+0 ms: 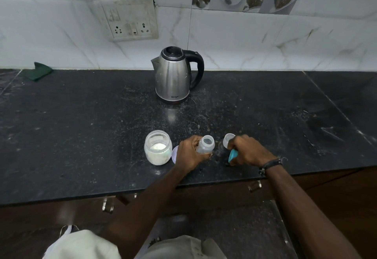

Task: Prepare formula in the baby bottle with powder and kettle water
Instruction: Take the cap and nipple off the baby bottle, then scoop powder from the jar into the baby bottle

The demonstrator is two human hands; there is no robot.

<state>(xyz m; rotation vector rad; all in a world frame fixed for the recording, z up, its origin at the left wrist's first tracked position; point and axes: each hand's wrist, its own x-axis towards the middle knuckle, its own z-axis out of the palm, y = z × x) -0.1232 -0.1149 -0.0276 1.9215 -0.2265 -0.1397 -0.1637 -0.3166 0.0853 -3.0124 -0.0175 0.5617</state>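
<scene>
My left hand (188, 153) is wrapped around a clear baby bottle (206, 144) that stands open-mouthed on the black counter (81, 136). My right hand (247, 150) holds the bottle's top just to the right: a clear cap (228, 139) sticks up above my fingers and a teal ring (233, 155) shows below them. A glass jar of white powder (158, 146) stands open left of the bottle, its lid (175, 153) lying between jar and my left hand. A steel kettle (175, 75) with a black handle stands farther back.
A dark green cloth (39, 71) lies at the back left against the tiled wall. A socket panel (126, 20) is on the wall above the kettle. Drawer handles (108, 203) sit under the counter's front edge.
</scene>
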